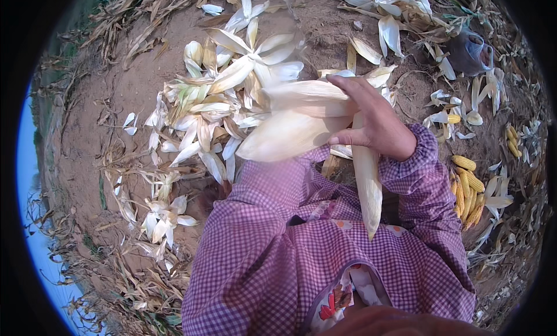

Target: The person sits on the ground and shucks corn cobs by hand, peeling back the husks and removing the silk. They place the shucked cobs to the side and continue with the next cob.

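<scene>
My right hand (376, 118) is wrapped around the base of a bundle of pale, dry corn husks (296, 134), thumb below and fingers above. Broad leaves spread leftward from it, and one long husk leaf (367, 184) hangs down over the checked clothing. Whether an ear is inside cannot be seen. My left hand is out of sight; its checked sleeve (272, 184) runs up behind the spread leaves. Past the bundle, a heap of opened husks (204, 105) lies on the soil, with a star-shaped husk (252, 57) on top.
Husked yellow corn ears (468, 192) are piled right of my right sleeve, with a smaller group of ears (513, 141) farther out. A plastic bag (470, 53) sits at upper right. Dry stalks (130, 27) and loose husks (163, 218) lie around on bare soil.
</scene>
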`<state>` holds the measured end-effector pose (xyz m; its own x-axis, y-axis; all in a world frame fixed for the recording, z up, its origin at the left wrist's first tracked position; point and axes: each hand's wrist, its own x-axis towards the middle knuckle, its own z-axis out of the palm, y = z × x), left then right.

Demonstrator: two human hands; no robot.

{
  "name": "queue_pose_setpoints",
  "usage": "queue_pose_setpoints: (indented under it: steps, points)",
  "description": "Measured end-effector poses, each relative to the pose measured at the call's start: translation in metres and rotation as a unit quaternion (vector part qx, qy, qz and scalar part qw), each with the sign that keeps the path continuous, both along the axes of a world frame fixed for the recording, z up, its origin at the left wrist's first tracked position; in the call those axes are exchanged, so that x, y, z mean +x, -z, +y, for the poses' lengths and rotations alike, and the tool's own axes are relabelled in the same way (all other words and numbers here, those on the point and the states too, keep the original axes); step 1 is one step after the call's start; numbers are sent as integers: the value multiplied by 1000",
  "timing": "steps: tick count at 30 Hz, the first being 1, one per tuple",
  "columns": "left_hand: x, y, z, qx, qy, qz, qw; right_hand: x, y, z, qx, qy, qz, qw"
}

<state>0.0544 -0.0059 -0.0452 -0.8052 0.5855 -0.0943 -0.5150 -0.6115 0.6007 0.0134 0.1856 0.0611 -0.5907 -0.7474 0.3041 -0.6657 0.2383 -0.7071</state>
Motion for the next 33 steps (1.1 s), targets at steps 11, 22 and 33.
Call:
queue_pose_setpoints:
  steps: [11,22,33]
  points:
    - [-1,-6,-9,-207,38,-5,978,7,22,-9,-24,15,-5,1000]
    - [-69,16,24,-750,-138,234,603,85,-6,-25,-82,-109,18,991]
    - [-60,-31,-18,-273,-334,56,900,-95,33,116,-556,226,-437,670]
